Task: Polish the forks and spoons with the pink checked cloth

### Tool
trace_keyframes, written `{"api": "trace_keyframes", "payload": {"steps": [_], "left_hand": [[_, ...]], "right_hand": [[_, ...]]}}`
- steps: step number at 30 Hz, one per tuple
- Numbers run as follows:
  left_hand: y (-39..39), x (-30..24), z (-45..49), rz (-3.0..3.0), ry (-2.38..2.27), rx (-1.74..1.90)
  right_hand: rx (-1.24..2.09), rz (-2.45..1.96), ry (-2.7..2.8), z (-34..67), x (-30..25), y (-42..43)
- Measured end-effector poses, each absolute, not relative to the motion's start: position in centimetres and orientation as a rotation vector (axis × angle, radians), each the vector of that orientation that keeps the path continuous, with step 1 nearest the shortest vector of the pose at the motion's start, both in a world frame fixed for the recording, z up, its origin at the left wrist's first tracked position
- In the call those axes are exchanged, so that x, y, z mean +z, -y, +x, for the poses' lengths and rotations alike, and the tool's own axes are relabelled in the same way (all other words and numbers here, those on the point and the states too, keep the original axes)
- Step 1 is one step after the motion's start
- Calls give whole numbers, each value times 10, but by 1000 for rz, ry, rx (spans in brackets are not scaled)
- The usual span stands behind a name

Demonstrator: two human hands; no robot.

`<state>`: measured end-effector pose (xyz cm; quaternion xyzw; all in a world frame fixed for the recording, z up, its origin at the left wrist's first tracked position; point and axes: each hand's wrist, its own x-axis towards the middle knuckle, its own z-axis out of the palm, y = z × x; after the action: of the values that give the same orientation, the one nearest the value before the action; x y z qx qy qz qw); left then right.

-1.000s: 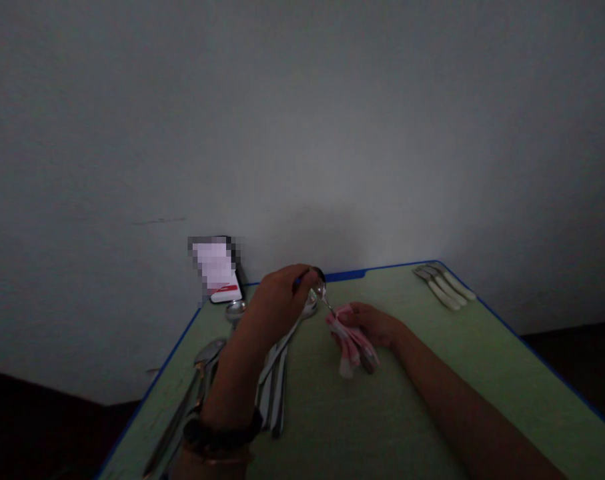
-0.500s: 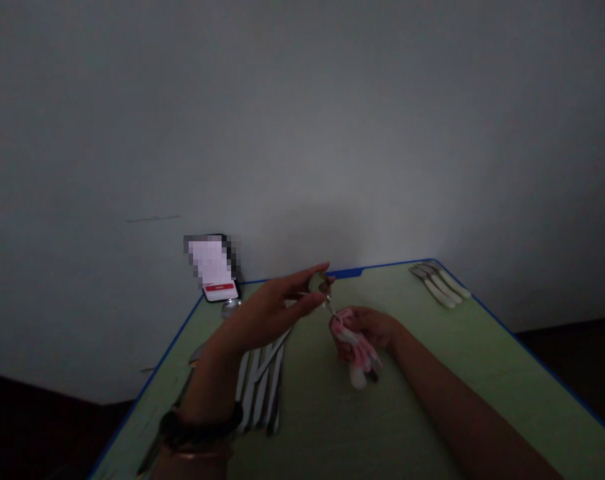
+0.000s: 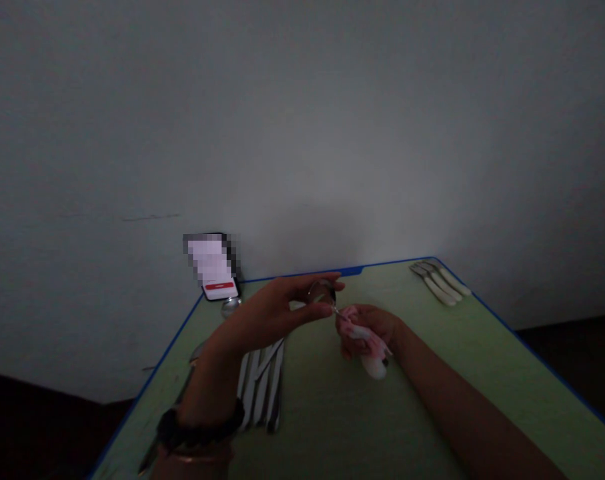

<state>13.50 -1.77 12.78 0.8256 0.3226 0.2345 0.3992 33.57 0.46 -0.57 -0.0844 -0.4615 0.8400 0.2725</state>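
Left hand [image 3: 269,307] pinches one spoon [image 3: 323,292], right hand [image 3: 376,321] clasps one cloth [image 3: 366,341] around it, three forks [image 3: 445,285] lying apart.

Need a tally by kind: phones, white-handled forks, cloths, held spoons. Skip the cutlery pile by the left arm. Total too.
Phone: 1
White-handled forks: 3
Pink-and-white cloth: 1
Held spoon: 1
Total: 6
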Motion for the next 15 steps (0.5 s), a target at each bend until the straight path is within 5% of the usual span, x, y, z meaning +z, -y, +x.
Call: {"api": "trace_keyframes", "payload": {"steps": [15], "left_hand": [[11, 118, 140, 1906, -652, 793]], "right_hand": [[2279, -131, 1235, 336, -8, -4]]}}
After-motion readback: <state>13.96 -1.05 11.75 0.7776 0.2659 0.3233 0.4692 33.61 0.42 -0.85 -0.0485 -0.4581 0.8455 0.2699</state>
